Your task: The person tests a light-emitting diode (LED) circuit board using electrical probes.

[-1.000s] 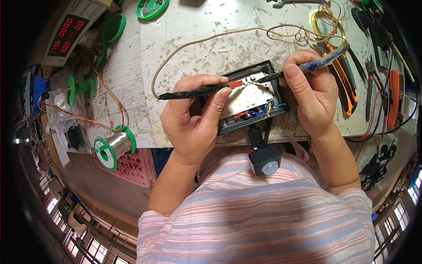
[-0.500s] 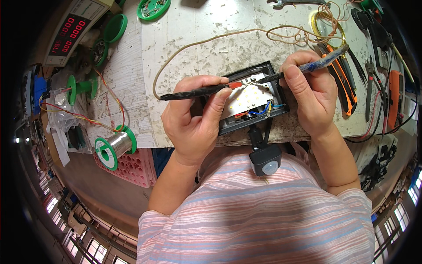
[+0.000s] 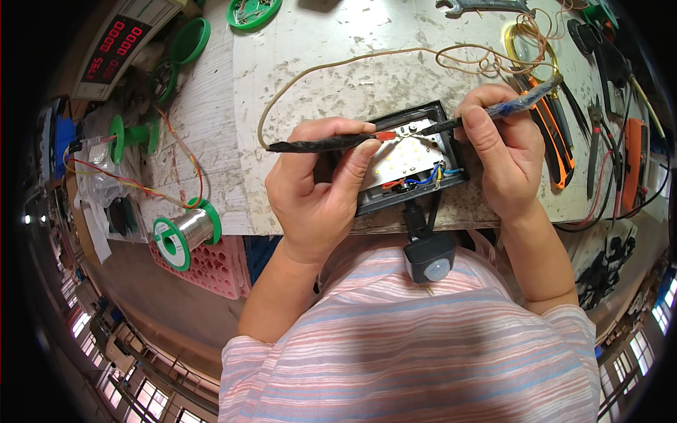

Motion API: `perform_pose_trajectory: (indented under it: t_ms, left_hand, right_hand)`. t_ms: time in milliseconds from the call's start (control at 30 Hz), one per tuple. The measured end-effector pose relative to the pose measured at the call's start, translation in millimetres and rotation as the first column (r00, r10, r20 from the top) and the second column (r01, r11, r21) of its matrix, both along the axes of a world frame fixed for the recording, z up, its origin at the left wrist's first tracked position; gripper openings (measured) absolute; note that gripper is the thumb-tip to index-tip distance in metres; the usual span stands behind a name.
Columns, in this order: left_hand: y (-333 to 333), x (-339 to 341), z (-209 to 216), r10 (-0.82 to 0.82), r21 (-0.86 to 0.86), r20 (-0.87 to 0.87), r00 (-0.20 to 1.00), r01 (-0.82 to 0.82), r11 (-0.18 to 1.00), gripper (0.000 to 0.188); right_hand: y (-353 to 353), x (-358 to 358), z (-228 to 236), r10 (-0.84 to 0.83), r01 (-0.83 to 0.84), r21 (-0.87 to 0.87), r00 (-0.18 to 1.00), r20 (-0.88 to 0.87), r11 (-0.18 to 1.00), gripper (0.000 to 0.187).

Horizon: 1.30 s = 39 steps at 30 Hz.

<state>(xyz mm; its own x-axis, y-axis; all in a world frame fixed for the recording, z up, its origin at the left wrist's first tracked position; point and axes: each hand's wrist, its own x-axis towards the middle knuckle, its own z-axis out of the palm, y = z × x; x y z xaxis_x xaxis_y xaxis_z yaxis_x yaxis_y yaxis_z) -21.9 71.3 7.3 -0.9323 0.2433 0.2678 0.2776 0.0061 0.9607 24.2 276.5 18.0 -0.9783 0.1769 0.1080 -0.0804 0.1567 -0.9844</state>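
Observation:
Between my hands lies a black floodlight housing (image 3: 374, 204) with a white LED board (image 3: 407, 158) inside. Blue, orange and yellow wires run along the board's near edge. A black motion sensor (image 3: 430, 258) with a pale dome hangs from the housing over the table's front edge. My left hand (image 3: 314, 183) pinches a black-wrapped test probe (image 3: 317, 144) with a red tip section. My right hand (image 3: 504, 151) grips a second probe (image 3: 511, 106), black toward its tip and blue-wrapped behind. Both tips come close together over the board's far part; whether they touch it I cannot tell.
A solder spool (image 3: 189, 236) stands at the table's front left, above a pink perforated foam block (image 3: 201, 269). A meter with red digits (image 3: 116, 49) is at the far left. Cutters, an orange-black utility knife (image 3: 553, 144) and pliers (image 3: 594, 144) lie right. A wrench (image 3: 486, 5) lies far back.
The whole scene sits slightly further right in the picture. Both hands keep their grip on the probes, and the tips stay over nearly the same part of the board.

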Motion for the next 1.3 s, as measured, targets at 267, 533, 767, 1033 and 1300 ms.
perform_pose_trajectory:
  t_ms: [267, 533, 767, 1033, 1300]
  left_hand:
    - [0.8, -1.4, 2.4, 0.011, -0.031, 0.019, 1.000, -0.010, 0.999, 0.018]
    - [1.5, -2.5, -1.0, 0.019, -0.004, 0.057, 0.998, -0.019, 1.000, 0.016]
    - [1.7, -2.8, 0.0, 0.036, -0.036, 0.050, 0.998, -0.035, 0.999, 0.016]
    - [1.4, 1.1, 4.3, 0.039, -0.005, 0.202, 0.979, -0.039, 0.999, 0.017]
    - [0.8, -0.6, 1.9, 0.051, -0.065, 0.067, 0.996, -0.047, 0.997, 0.018]
  right_hand:
    - [-2.4, -1.4, -1.0, -0.014, 0.016, -0.068, 1.000, 0.027, 0.998, 0.015]
    - [-0.9, -1.1, 0.2, -0.028, 0.029, -0.037, 0.999, 0.036, 0.999, 0.016]
    - [-6.6, -4.2, -1.8, -0.123, 0.120, -0.068, 0.992, -0.034, 0.990, 0.013]
    - [-7.6, -5.5, -1.8, -0.079, 0.078, -0.007, 0.993, -0.089, 0.997, 0.014]
    - [-6.5, -6.1, -4.2, -0.058, 0.063, 0.041, 0.990, -0.129, 0.997, 0.014]
